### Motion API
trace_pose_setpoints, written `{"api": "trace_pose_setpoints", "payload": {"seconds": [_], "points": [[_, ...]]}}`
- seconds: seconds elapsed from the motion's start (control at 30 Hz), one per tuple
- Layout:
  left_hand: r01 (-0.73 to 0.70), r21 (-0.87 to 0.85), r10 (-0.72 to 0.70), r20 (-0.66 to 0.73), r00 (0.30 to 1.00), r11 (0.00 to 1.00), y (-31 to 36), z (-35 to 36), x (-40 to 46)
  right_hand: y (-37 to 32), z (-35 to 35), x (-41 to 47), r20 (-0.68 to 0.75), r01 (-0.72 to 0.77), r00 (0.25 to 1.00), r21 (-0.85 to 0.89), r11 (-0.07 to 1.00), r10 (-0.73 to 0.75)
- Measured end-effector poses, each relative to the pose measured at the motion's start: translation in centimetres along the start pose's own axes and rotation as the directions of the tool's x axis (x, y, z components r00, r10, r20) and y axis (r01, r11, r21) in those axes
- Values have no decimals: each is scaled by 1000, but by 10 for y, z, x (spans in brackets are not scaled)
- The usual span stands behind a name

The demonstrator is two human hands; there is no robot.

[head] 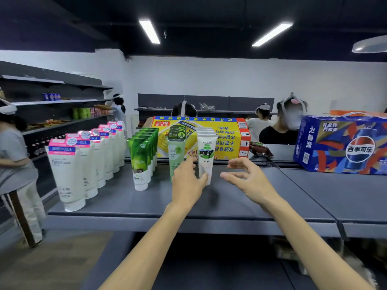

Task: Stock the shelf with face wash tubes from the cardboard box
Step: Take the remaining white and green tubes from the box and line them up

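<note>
Both hands are seen just below frame centre, reaching over the grey shelf (230, 206). Left hand (188, 183): the front white cow-print tube (206, 155) is pinched low down, thumb against its lower body, fingers curled toward the pale green tube (175, 152) just beside it on the left. Right hand (249, 178): held apart from the tubes, right of centre, fingers spread and loosely bent, nothing gripped.

Four upright rows of tubes are noted on the shelf, each running front to back. White tubes with pink tops (67, 170) are lined at centre left, dark green tubes (139, 162) next toward centre, then the pale green row, then the cow-print row at centre. The held tube stands at the head of its row, cap down.

Behind the rows, a yellow cardboard box (222, 139) with blue and red print is seen lying across the back of the shelf. At the right edge a blue cola carton (343, 143) is set on the neighbouring shelf section.

Farther back, people wearing head straps, wall shelving with packaged goods at left, and ceiling strip lights are recorded.
</note>
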State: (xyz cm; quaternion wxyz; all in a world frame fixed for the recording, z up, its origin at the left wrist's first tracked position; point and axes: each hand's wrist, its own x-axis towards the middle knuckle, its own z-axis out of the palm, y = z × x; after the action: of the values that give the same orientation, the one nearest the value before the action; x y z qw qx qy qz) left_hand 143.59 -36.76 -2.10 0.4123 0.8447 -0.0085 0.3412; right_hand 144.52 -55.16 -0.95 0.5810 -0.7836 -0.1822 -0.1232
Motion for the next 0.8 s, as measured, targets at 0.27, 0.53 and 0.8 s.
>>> {"api": "trace_pose_setpoints", "payload": {"seconds": [0.27, 0.53, 0.8], "points": [[-95, -79, 105, 129, 986, 992, -15, -76, -46, -32, 40, -64, -41, -21, 999, -46, 999, 19], [-119, -131, 144, 199, 969, 984, -53, -126, -104, -38, 98, -144, -44, -114, 993, -103, 988, 110], [12, -104, 26, 363, 932, 994, -122, -127, -177, 10, 142, -218, 0, -294, 953, -226, 929, 302]]}}
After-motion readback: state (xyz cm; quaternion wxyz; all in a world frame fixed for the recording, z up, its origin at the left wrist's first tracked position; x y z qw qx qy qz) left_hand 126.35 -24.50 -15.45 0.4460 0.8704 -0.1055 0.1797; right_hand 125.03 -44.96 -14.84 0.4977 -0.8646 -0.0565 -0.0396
